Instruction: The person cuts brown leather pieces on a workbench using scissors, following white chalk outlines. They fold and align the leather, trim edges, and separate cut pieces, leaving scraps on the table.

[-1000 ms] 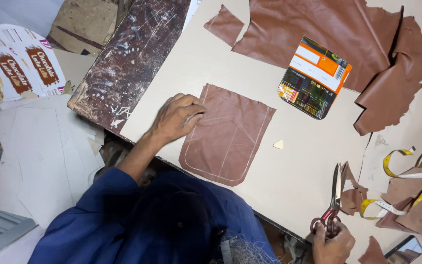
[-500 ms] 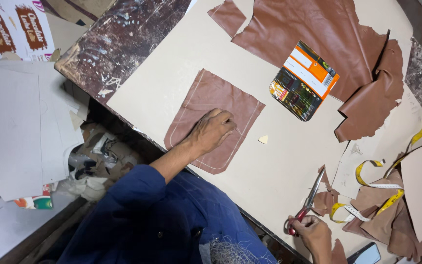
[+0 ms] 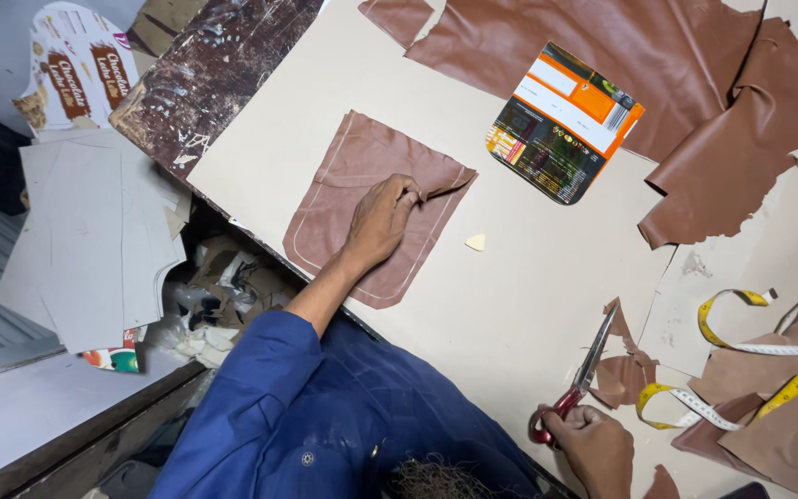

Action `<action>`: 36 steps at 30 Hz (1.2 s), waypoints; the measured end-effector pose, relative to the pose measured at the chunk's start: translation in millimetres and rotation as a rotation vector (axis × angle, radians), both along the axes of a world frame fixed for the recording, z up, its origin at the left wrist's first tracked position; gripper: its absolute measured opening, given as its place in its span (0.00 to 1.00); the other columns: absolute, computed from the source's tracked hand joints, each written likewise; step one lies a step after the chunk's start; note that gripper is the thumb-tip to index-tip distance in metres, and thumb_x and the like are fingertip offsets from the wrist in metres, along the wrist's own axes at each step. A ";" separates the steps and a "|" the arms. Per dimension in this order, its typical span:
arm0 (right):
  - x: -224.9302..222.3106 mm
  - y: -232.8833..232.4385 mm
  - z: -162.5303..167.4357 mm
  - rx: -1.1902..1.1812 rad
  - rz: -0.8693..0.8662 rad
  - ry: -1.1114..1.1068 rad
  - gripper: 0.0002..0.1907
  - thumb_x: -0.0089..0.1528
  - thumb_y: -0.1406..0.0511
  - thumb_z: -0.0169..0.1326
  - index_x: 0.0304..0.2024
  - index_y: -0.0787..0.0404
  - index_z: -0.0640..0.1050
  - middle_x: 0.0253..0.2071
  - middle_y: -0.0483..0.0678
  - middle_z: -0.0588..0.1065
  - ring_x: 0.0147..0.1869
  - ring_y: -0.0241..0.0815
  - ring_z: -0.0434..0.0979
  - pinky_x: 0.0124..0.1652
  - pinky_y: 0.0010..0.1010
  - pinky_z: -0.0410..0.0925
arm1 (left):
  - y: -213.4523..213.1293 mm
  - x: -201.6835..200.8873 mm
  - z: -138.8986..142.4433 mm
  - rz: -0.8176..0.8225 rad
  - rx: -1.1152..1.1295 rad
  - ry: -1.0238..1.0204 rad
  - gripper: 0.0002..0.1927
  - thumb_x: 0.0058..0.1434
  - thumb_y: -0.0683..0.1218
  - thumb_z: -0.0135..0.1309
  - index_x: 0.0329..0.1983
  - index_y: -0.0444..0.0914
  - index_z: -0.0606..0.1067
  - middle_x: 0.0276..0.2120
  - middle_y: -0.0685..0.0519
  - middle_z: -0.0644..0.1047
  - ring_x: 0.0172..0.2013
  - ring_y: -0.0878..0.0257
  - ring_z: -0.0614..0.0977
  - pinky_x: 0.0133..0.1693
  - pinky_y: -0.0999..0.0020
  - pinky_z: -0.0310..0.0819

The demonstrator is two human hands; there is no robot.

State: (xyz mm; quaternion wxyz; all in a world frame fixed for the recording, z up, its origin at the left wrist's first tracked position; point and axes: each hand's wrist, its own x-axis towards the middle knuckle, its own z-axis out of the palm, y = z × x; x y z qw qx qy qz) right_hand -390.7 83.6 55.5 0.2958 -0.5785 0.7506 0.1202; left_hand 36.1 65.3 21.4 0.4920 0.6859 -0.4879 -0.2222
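Note:
My left hand (image 3: 379,225) rests on a brown leather pocket-shaped piece (image 3: 344,176) with a stitched outline, lying on the beige board (image 3: 510,296). Its fingers pinch the piece's upper right edge, which is raised into a small fold. My right hand (image 3: 595,446) is low at the right, shut on red-handled scissors (image 3: 584,379) whose blades point up toward small brown scraps (image 3: 628,377). A blue sleeve covers my left arm.
An orange and dark printed card (image 3: 561,125) lies above the pocket piece, on large brown leather sheets (image 3: 658,74). A yellow measuring tape (image 3: 750,370) curls at the right. A tiny cream offcut (image 3: 477,242) lies near the piece. Grey card patterns (image 3: 85,240) are stacked left.
My left hand has slid from the middle of the leather piece to its upper right edge and pinched up a fold. The right hand still holds the scissors.

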 end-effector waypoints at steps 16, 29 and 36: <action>-79.0 -29.1 -72.0 0.390 -0.330 -0.578 0.14 0.61 0.72 0.57 0.44 0.81 0.82 0.36 0.67 0.85 0.36 0.50 0.86 0.38 0.38 0.77 | 2.9 -4.9 -1.8 0.004 -0.062 -0.049 0.04 0.70 0.43 0.50 0.42 0.38 0.75 0.38 0.53 0.80 0.43 0.58 0.81 0.48 0.61 0.75; -72.0 -27.3 -85.5 0.287 -0.312 -0.955 0.13 0.56 0.76 0.54 0.44 0.75 0.79 0.35 0.62 0.84 0.35 0.46 0.86 0.35 0.34 0.77 | 11.3 -10.7 -7.7 -0.043 -0.084 -0.362 0.07 0.58 0.39 0.59 0.40 0.39 0.80 0.50 0.52 0.76 0.51 0.54 0.77 0.53 0.60 0.73; -24.1 -48.7 -70.9 0.438 -0.118 -0.716 0.04 0.58 0.76 0.60 0.30 0.77 0.80 0.18 0.56 0.75 0.19 0.42 0.73 0.26 0.33 0.72 | 11.9 -8.6 -8.7 -0.055 -0.071 -0.422 0.06 0.58 0.40 0.60 0.39 0.39 0.79 0.50 0.51 0.75 0.51 0.53 0.76 0.54 0.58 0.72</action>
